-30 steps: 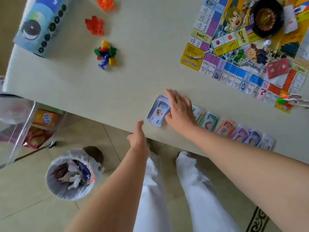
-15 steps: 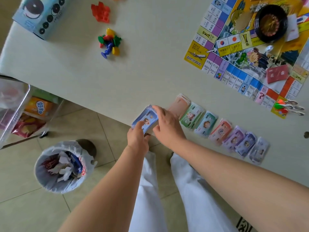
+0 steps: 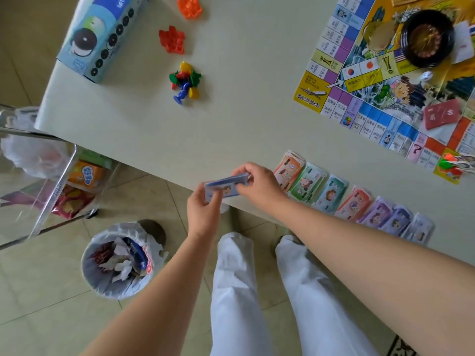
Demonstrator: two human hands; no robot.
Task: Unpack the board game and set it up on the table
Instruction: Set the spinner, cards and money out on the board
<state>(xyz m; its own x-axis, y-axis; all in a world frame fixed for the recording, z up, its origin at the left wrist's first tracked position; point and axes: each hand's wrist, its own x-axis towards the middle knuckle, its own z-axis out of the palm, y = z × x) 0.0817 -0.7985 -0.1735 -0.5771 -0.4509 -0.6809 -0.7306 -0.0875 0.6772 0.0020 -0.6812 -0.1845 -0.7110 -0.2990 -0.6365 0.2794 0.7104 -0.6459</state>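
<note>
The pale table [image 3: 244, 98] fills the upper half of the head view, its near edge running aslant from left to right. The board [image 3: 359, 116] lies flat at the far right, cut off by the top and right edges, its print too small to read. A blue box [image 3: 102, 34] lies at the table's far left corner, its top out of frame. Below the table stand white trousers [image 3: 236, 291], a lined bin [image 3: 115, 291] full of crumpled scraps, and a clear cart [image 3: 69, 160] at the left, partly out of frame, its contents blurred behind the plastic.

A row of notes [image 3: 354, 201] lies along the near edge in overlapping stacks, orange through green to purple; the right forearm hides part of the row's near side. On the board sit a black dish [image 3: 426, 38], its inside blurred, a red card [image 3: 440, 114] and a small die [image 3: 426, 76]. Bright bits at the board's near corner [image 3: 452, 165] are too smeared to name.

Both hands hold one blue stack [image 3: 226, 186] over the table's edge, just left of the row. The right hand [image 3: 259, 183] pinches its far end from above, fingers curled over it. The left hand [image 3: 203, 211] grips the near end from below; its fingertips are hidden behind the stack.

Mid-table lie mixed pawns [image 3: 185, 82], red pieces [image 3: 171, 39] and orange pieces [image 3: 189, 6], the last clipped by the top edge.
</note>
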